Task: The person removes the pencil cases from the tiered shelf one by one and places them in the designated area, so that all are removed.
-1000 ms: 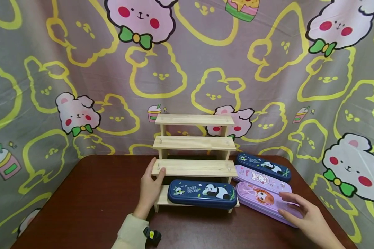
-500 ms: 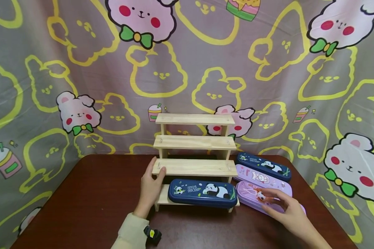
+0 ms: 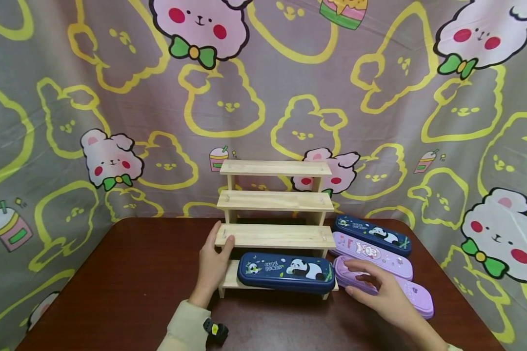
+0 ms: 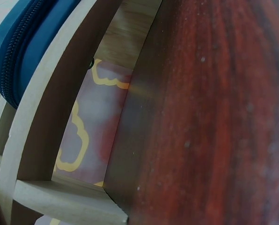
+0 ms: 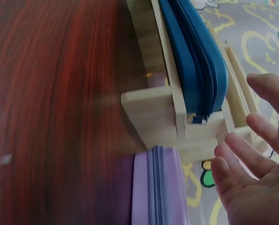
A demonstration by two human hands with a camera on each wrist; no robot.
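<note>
My left hand (image 3: pixel 213 261) grips the left end of a four-step wooden display shelf (image 3: pixel 274 235), its thumb on the second step from the bottom. On the lowest step lies a dark blue panda pencil case (image 3: pixel 263 278); its zipper side shows in both wrist views. My right hand (image 3: pixel 384 292) is over a purple pencil case (image 3: pixel 417 298) on the table, right of the shelf, and hides most of its lid picture. In the right wrist view the fingers of the right hand (image 5: pixel 254 171) are spread and hold nothing, close to the shelf end and the purple zipper case (image 5: pixel 159 192).
Behind the purple case lie a lilac bunny pencil case (image 3: pixel 393 263) and another dark blue panda case (image 3: pixel 371 232), side by side. The reddish-brown table (image 3: pixel 127 278) extends left of the shelf. A patterned curtain (image 3: pixel 127 112) hangs close behind.
My right hand has moved left across the purple case, from its right part toward the shelf. That case's right end has come into sight. My left hand has stayed on the shelf.
</note>
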